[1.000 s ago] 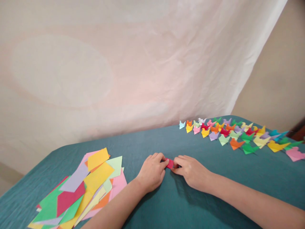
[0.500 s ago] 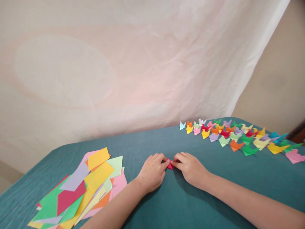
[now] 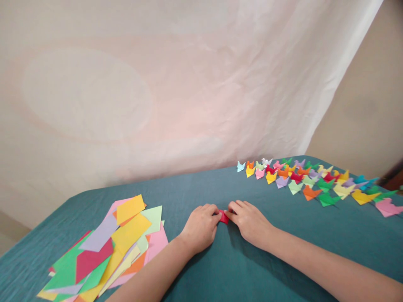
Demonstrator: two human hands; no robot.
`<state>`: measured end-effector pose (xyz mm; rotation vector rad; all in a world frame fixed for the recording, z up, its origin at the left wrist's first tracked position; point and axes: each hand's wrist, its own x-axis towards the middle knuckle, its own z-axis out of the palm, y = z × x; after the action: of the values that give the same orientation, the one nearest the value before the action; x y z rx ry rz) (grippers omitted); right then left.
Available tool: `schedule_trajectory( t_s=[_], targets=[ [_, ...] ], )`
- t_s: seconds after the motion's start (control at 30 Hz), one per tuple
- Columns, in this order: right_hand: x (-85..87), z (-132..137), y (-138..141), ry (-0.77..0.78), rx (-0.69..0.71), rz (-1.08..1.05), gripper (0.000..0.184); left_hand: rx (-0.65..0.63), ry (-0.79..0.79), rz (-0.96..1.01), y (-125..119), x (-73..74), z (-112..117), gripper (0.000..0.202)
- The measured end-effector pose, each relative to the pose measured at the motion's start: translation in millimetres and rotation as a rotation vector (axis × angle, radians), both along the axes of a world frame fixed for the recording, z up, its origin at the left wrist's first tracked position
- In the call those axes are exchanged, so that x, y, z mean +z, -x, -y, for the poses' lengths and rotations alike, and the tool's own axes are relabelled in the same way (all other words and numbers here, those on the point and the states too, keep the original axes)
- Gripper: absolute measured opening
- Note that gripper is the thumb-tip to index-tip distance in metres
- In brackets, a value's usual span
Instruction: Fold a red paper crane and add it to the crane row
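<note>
A small folded piece of red paper [image 3: 223, 217] is between my two hands, low over the middle of the table. My left hand [image 3: 201, 225] pinches its left side between thumb and fingers. On the right side, my right hand [image 3: 248, 220] grips the paper's edge with thumb and forefinger, the other fingers curled. Both hands partly cover the paper, so its full folded shape is hidden.
A loose pile of coloured paper sheets [image 3: 130, 233] lies to the left, beside my left forearm. Several rows of folded paper birds [image 3: 312, 193] stand at the back right of the table with its dark green cloth [image 3: 189, 188]. A pale curtain [image 3: 176, 96] hangs behind.
Both hands stay on the red paper with only slight finger movement. The paper's visible outline looks a little more squared than before.
</note>
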<state>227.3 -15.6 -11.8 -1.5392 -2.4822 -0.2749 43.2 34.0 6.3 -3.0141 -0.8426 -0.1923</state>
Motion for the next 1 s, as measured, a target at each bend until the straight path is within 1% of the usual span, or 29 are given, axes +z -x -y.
schedule_trajectory(
  t_s=[0.17, 0.27, 0.37, 0.47, 0.67, 0.87, 1.0],
  targets=[
    [-3.3, 0, 0, -0.029, 0.007, 0.008, 0.018, -0.005, -0.004, 0.016, 1, -0.2, 1, 0.026],
    [-7.3, 1, 0, -0.040, -0.015, -0.061, 0.017, -0.005, 0.011, 0.042, 2, -1.5, 1, 0.026],
    [-9.4, 2, -1, -0.043, -0.020, -0.138, 0.021, 0.001, 0.035, 0.087, 2, -3.1, 1, 0.026],
    [-9.3, 2, -2, -0.051, -0.008, -0.194, 0.024, 0.001, 0.059, 0.135, 2, -4.1, 0, 0.025],
    [-8.5, 3, -3, -0.066, 0.022, -0.256, 0.021, -0.011, 0.081, 0.206, 2, -5.2, -1, 0.027],
    [-15.2, 0, -4, -0.101, 0.081, -0.307, 0.020, -0.022, 0.082, 0.245, 3, -7.9, -3, 0.025],
    [-17.3, -1, -4, -0.097, 0.084, -0.327, 0.020, -0.026, 0.079, 0.258, 4, -9.3, -3, 0.025]
  ],
)
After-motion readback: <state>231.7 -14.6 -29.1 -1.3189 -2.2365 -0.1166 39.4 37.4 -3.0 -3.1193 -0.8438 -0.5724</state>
